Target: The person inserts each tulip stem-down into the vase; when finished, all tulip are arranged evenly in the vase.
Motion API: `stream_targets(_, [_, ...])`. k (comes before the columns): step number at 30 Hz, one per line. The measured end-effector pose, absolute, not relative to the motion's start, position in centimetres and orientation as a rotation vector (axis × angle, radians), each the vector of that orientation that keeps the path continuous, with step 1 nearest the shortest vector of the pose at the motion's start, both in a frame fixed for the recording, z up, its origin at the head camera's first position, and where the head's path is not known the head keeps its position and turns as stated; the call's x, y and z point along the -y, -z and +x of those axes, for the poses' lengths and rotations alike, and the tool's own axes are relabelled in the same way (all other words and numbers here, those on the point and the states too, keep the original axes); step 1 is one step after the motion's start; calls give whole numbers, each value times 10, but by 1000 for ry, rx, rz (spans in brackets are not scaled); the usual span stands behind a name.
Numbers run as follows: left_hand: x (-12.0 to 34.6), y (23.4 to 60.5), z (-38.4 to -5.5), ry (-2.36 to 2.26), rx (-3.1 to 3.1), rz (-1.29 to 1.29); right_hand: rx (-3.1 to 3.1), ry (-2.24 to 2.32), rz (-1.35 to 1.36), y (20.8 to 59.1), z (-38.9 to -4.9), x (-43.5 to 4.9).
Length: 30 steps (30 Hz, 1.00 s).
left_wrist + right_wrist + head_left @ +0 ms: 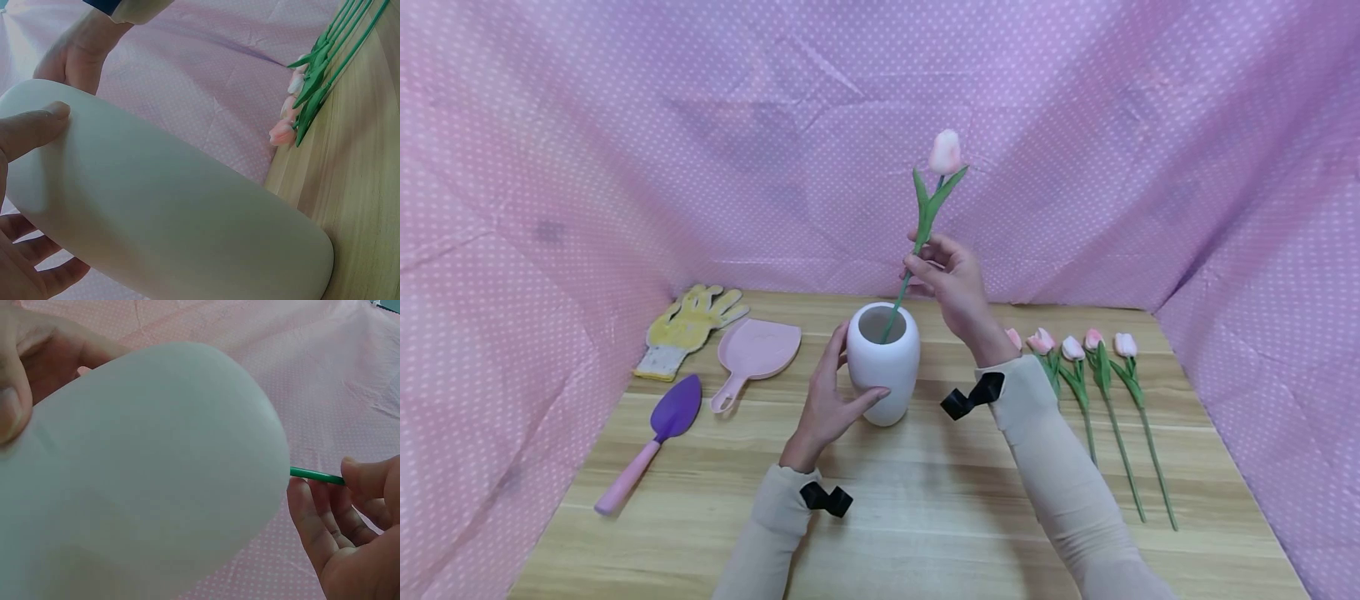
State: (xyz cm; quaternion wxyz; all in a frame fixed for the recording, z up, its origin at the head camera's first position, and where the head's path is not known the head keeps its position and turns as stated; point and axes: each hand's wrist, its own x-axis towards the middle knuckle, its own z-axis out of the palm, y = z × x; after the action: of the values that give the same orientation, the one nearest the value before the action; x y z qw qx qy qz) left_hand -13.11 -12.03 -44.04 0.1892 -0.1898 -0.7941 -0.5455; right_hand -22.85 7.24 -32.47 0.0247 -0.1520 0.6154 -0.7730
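A white vase (886, 375) stands upright on the wooden table. My left hand (835, 400) grips its left side, thumb across the front and fingers around the far side. Above the rim, my right hand (951, 279) pinches the green stem of a pink-and-white tulip (946, 152) between thumb and fingers. The stem slants, its lower end inside the vase mouth; the tip is hidden in there. In the right wrist view a short piece of stem (317, 475) shows between the vase and the right hand's fingers.
Several more tulips (1102, 367) lie side by side at the right, partly behind the right forearm. On the left are a yellow-and-white glove (688, 321), a pink dustpan (763, 348) and a purple trowel (676, 408) with a pink handle. Pink dotted cloth (737, 167) hangs around the table.
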Motion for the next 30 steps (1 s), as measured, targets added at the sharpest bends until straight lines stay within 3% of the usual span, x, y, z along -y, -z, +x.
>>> stream_targets(30, [121, 439, -130, 1528, 2281, -522, -2195, 1693, -808, 338, -229, -51])
